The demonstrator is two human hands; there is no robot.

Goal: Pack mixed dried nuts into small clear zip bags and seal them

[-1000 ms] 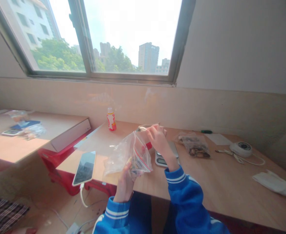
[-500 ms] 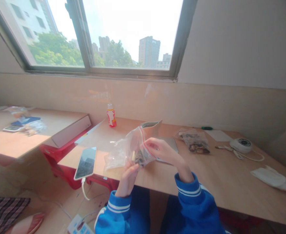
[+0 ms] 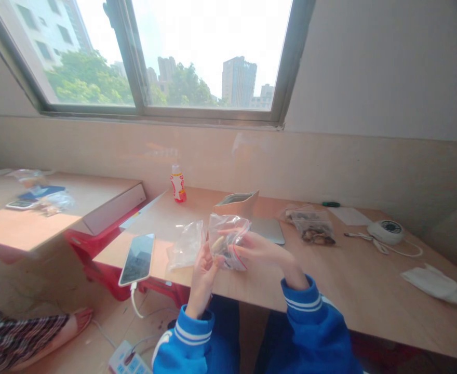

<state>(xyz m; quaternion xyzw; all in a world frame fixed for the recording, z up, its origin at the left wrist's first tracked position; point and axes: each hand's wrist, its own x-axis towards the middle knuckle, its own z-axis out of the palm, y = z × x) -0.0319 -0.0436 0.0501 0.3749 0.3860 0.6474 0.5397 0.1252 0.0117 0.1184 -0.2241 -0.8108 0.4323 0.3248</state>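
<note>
Left hand (image 3: pixel 202 280) and right hand (image 3: pixel 261 250) grip a crinkly clear zip bag (image 3: pixel 228 240), its pale lump (image 3: pixel 217 244) hard to make out.

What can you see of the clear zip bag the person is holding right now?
The clear plastic zip bag is held up between both hands, crinkled and slightly misted. A red-striped seal runs along its lower right edge; whether it is closed cannot be told. Inside are a pale oval piece and darker bits, too small to identify. The left hand holds its lower left side, and the right hand holds its right side.
</note>
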